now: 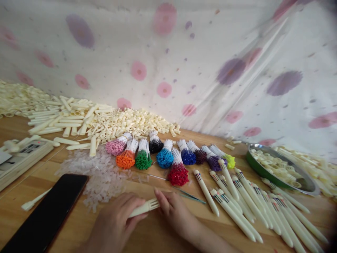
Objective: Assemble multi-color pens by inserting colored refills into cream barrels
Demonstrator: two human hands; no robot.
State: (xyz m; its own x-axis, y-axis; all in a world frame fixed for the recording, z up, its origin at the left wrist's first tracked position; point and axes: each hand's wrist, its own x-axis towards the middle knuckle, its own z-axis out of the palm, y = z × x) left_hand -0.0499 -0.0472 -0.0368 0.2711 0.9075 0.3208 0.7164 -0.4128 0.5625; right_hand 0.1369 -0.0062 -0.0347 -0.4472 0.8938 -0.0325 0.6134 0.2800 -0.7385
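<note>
Between my two hands lies a cream-coloured pen barrel with long slots near its right end. My left hand is closed around its left part. The fingers of my right hand pinch the slotted end, whose tip they hide. Just beyond are bundles of pen refills with coloured ends, among them red, light blue, green and orange. Several multicolour pens lie to the right of my right hand. Small clear plastic pieces are heaped beyond my left hand.
A black phone lies at the left, near a power strip. Cream pen parts are piled along the back against a flowered plastic sheet. A green-sided metal bowl of parts stands right. Thin tweezers lie near the red bundle.
</note>
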